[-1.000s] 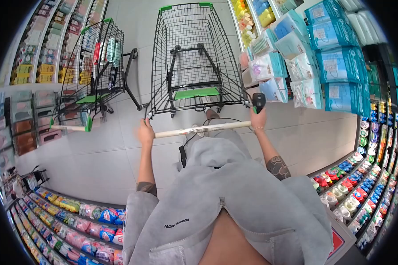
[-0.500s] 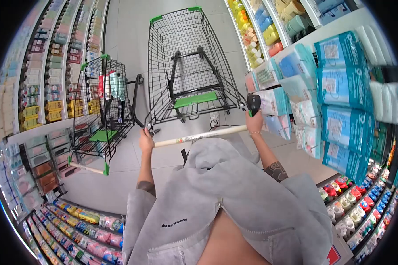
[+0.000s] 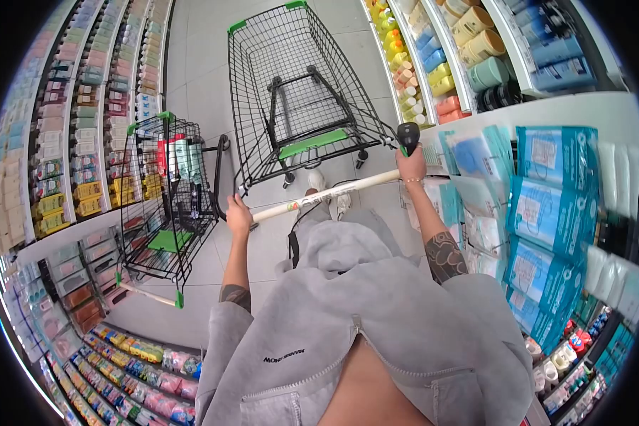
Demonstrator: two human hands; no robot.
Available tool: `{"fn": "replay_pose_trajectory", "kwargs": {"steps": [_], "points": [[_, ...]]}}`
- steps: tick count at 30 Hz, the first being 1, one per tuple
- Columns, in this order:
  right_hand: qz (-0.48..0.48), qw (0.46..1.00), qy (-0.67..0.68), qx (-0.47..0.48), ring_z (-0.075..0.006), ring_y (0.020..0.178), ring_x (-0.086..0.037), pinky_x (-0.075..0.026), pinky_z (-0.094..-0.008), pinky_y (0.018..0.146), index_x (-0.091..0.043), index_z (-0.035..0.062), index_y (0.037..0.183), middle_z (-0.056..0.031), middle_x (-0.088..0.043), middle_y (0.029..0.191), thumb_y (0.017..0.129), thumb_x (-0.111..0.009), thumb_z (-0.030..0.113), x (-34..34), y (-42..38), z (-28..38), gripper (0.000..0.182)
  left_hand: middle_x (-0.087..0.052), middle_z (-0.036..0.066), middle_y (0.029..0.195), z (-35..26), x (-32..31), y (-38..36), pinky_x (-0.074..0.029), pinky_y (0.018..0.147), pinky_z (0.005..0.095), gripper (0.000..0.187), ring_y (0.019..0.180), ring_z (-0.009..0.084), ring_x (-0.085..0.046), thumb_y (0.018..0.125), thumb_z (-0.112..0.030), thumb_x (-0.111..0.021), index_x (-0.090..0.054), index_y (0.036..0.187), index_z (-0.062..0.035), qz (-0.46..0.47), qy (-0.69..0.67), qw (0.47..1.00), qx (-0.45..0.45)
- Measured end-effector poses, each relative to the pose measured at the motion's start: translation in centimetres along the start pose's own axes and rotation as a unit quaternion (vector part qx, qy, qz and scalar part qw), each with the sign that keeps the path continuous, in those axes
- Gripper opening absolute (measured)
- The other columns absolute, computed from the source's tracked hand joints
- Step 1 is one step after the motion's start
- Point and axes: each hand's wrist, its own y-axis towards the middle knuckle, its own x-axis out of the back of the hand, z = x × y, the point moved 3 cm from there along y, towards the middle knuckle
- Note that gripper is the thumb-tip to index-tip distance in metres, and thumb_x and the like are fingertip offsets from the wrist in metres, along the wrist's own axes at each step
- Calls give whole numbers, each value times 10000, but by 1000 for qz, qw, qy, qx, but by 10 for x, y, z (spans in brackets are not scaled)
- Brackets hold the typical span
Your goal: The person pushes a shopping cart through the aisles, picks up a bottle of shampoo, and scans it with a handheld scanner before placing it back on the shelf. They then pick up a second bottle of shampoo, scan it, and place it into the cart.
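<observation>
A wire shopping cart [image 3: 252, 92] with green corner caps and a green seat flap stands in front of me, its basket bare. My left hand [image 3: 239, 215] is closed around the left end of its cream handlebar [image 3: 319, 199]. My right hand [image 3: 412, 165] grips the right end of that bar, with a black rounded piece [image 3: 408, 135] standing just beyond the fingers. The handlebar slants, its right end farther forward than its left.
A smaller wire cart [image 3: 167, 206] with red and pale goods stands close on the left. Shelves of bottles [image 3: 85, 135] line that side. Blue packs [image 3: 550, 206] hang near my right arm, with cups and bottles [image 3: 479, 46] beyond. Tiled floor [image 3: 199, 42] runs ahead.
The large cart has shifted slightly left and forward in view, and the handlebar slants more. My shoes now show more below it. The shelves have shifted in view; both hands stay on the bar.
</observation>
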Motion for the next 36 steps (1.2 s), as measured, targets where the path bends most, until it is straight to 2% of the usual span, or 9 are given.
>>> {"fn": "replay_pose_trajectory", "kwargs": {"steps": [3,7,15,21,23,25,30,33,36], "points": [[-10,999,-28,11,-394,799,-611,-476,-491,686,-514,60,1092,-207,-628,857,715,-652,343,1,15,6,491,-618,275,795,-15,-1,5,-450,692,541,396,763,469,-588,957,-387,-326,-493,1070,-45,15,7,1000,-11],[-20,999,23,40,-409,806,-602,-470,-482,703,-519,-1,1065,-225,-622,857,717,-664,334,-9,17,20,504,-615,280,795,-29,12,35,-446,698,541,400,791,465,-586,958,-387,-324,-504,1055,-43,36,10,999,11],[-31,994,103,14,-421,835,-594,-457,-474,719,-530,-20,1032,-240,-621,859,717,-673,291,-42,38,101,465,-626,241,778,-70,48,173,-451,692,528,434,784,447,-591,952,-429,-305,-507,1056,-60,39,33,998,-38],[-46,997,51,-34,-415,838,-597,-462,-482,726,-533,-13,1014,-234,-625,858,718,-659,309,-76,103,163,455,-638,163,712,-133,66,276,-451,687,512,424,761,422,-597,948,-445,-311,-526,1031,-89,41,-14,997,-58],[-46,998,34,-37,-415,836,-597,-464,-482,727,-533,-12,1022,-232,-627,863,719,-653,323,-86,129,181,468,-639,194,754,-149,64,308,-446,696,521,424,782,434,-591,944,-449,-320,-523,1028,-86,54,-4,997,-52],[-48,998,18,-40,-415,834,-598,-467,-483,729,-533,-11,1030,-231,-629,867,719,-647,338,-93,155,203,481,-639,150,683,-164,63,339,-461,673,475,438,736,373,-624,938,-439,-340,-561,1032,-72,-7,19,996,-81],[-70,997,-3,-37,-415,823,-601,-466,-500,722,-532,17,1074,-228,-631,878,712,-639,355,-101,210,247,506,-630,136,659,-198,60,392,-462,654,476,376,713,364,-627,937,-410,-373,-546,952,-76,-9,-2,996,-85],[-69,997,-4,-32,-413,821,-602,-467,-500,713,-519,41,1116,-224,-632,884,715,-636,341,-96,231,270,515,-624,259,849,-213,62,403,-438,721,542,376,835,463,-577,947,-397,-350,-514,1018,-66,41,-21,997,-63],[-56,998,10,-26,-434,884,-588,-461,-485,771,-532,-18,1075,-268,-620,920,710,-646,345,-98,246,279,527,-624,260,829,-218,61,405,-448,702,539,375,809,462,-582,946,-390,-358,-512,1018,-57,26,-8,997,-68]]}}
